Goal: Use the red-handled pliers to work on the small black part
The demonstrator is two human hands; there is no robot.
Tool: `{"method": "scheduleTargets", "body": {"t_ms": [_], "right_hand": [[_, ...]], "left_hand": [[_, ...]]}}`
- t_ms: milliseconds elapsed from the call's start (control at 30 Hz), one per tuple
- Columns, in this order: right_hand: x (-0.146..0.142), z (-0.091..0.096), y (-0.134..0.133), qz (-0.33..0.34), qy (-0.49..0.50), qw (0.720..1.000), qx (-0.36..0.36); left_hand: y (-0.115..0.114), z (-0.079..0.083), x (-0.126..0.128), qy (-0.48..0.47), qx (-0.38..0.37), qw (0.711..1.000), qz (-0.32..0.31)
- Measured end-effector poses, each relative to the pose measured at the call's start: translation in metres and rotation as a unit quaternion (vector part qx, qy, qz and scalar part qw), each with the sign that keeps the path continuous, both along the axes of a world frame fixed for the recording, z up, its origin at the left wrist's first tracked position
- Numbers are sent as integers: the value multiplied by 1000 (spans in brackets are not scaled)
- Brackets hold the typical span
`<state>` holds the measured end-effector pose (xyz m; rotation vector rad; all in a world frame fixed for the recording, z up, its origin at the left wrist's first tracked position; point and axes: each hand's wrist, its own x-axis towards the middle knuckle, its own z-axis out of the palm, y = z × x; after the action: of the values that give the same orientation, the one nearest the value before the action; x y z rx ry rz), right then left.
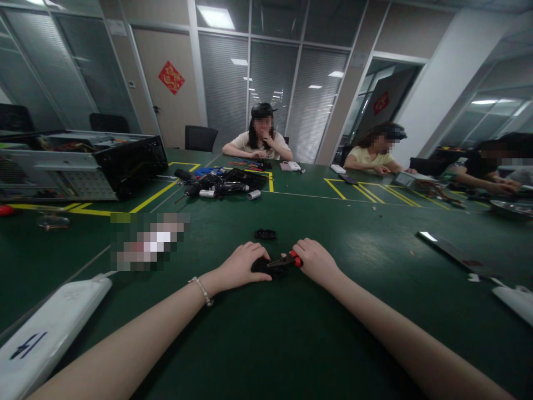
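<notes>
Just below frame centre, left hand (245, 260) grasps small black plastic-looking part (259, 266); right hand (315, 258) clenched on red-handled dark metal pliers (286, 260), long axis roughly left-right, nose leftward toward part, contact unclear. Loose black oblong piece (265, 234) above left fingers.

Glass partitions (222, 111) beyond a green table (291, 344)
1 pale door (156, 50) with a red sign (171, 78) (gold lettering), a black chair (200, 137), a white pillar (458, 72); a light panel (216, 17) shines in the upper glass (277, 19).
</notes>
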<state>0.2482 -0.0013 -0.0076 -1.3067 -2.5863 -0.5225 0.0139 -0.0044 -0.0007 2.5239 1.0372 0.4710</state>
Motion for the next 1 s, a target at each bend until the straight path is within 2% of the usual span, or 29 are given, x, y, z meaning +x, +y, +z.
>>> {"method": "scheduleTargets", "body": {"t_ms": [1000], "right_hand": [[-1, 1, 1, -10, 1, 1000, -14]], "left_hand": [[0, 0, 0, 2, 0, 1000, -1]]}}
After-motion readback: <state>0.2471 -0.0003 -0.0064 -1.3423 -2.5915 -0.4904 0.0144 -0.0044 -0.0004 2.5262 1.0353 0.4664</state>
